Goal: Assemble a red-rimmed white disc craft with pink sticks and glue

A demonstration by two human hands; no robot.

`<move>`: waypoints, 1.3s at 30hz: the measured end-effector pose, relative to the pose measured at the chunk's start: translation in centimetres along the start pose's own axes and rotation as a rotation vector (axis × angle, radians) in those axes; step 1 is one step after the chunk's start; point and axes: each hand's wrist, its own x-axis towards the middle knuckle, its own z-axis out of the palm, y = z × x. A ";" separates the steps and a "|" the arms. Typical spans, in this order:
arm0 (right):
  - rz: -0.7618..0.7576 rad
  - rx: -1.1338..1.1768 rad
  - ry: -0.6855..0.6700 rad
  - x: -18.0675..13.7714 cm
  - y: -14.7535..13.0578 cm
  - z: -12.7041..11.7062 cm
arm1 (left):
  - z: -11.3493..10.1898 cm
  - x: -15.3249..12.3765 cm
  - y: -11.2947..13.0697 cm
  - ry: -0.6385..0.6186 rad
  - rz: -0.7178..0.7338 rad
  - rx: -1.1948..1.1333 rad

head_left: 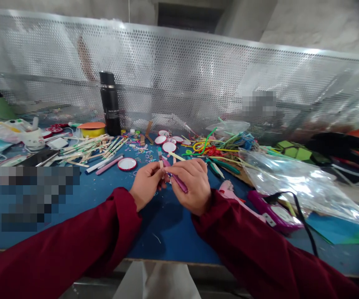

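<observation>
As I follow this from far off, the left hand (146,185) and the right hand (195,185) nearly meet over the near part of the blue table (98,195); the left pinches a narrow stick (161,164) between thumb and fingers; the right is wrapped round a purple handle (181,184), pen or small knife, I cannot tell which. The relation I mark as mattering most: the stick juts up from the left fingertips, long axis pointing roughly forward; the handle slants along the inner side of the right hand, one end toward the left fingertips, the other back toward the right wrist; left is nearer the stick, right nearer the handle; whether the two touch I cannot make out, fingers cover the spot. Around: a red-rimmed lid (127,164) ahead and left of the left hand; a tangle of coloured cords (209,149) beyond the right; a purple box (276,216) to its right.
</observation>
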 end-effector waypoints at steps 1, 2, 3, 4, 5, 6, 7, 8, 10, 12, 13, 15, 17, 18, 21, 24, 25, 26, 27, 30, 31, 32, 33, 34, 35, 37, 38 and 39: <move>-0.001 0.000 -0.005 0.0 0.1 0.1 | 0.0 0.0 0.0 0.001 0.004 0.006; 0.000 0.000 -0.012 -0.1 0.2 0.2 | -0.1 0.0 -0.1 0.004 0.007 0.011; 0.002 -0.001 -0.018 -0.1 0.4 0.3 | -0.1 0.1 -0.1 0.009 0.009 0.016; 0.003 0.000 -0.023 -0.2 0.5 0.4 | -0.1 0.1 -0.2 0.016 0.010 0.021; 0.004 0.001 -0.026 -0.2 0.7 0.5 | -0.2 0.1 -0.2 0.022 0.010 0.026; 0.004 0.002 -0.028 -0.3 0.9 0.6 | -0.2 0.1 -0.3 0.027 0.009 0.030; 0.005 0.004 -0.031 -0.3 1.1 0.6 | -0.2 0.1 -0.3 0.029 0.007 0.034; 0.005 0.006 -0.035 -0.4 1.3 0.7 | -0.3 0.1 -0.3 0.029 0.008 0.039; 0.004 0.008 -0.044 -0.4 1.6 0.8 | -0.3 0.0 -0.4 0.027 0.014 0.050; 0.002 0.014 -0.045 -0.4 1.6 0.8 | -0.4 0.0 -0.4 0.026 0.020 0.060; 0.000 0.021 -0.043 -0.3 1.6 0.8 | -0.4 0.0 -0.4 0.023 0.026 0.063; -0.005 0.038 -0.035 -0.2 1.3 0.8 | -0.4 0.1 -0.5 0.019 0.041 0.065; -0.011 0.054 -0.037 -0.1 1.0 0.6 | -0.4 0.1 -0.5 0.017 0.052 0.064; -0.012 0.060 -0.040 0.0 0.9 0.4 | -0.4 0.1 -0.5 0.015 0.053 0.065; -0.010 0.061 -0.049 0.1 0.8 0.1 | -0.4 0.1 -0.4 0.001 0.049 0.080; -0.012 0.047 -0.050 0.1 1.2 0.1 | -0.4 0.0 -0.3 0.007 0.033 0.091; -0.013 0.043 -0.049 0.0 1.3 0.1 | -0.4 0.0 -0.4 0.013 0.024 0.088; -0.013 0.038 -0.047 0.0 1.5 0.2 | -0.4 0.0 -0.4 0.017 0.017 0.085; -0.014 0.034 -0.047 0.0 1.6 0.3 | -0.4 0.0 -0.4 0.019 0.013 0.084; -0.010 0.032 -0.048 -0.1 1.9 0.6 | -0.4 0.0 -0.5 0.021 0.008 0.086; -0.006 0.040 -0.047 -0.2 1.9 0.7 | -0.4 0.0 -0.5 0.022 0.006 0.085; -0.001 0.056 -0.044 -0.3 2.0 0.7 | -0.3 0.0 -0.4 0.023 0.003 0.082; 0.006 0.077 -0.039 -0.3 2.0 0.8 | -0.3 0.0 -0.4 0.026 0.000 0.079; 0.016 0.103 -0.032 -0.4 2.1 0.9 | -0.3 0.0 -0.4 0.029 -0.002 0.079; 0.026 0.130 -0.027 -0.5 2.1 1.0 | -0.3 0.0 -0.4 0.033 -0.001 0.081; 0.048 0.171 -0.028 -0.5 2.3 1.2 | -0.3 0.0 -0.4 0.041 0.007 0.096; 0.056 0.182 -0.034 -0.6 2.3 1.3 | -0.3 0.0 -0.4 0.042 0.012 0.106; 0.062 0.189 -0.041 -0.6 2.4 1.3 | -0.4 0.0 -0.5 0.041 0.016 0.116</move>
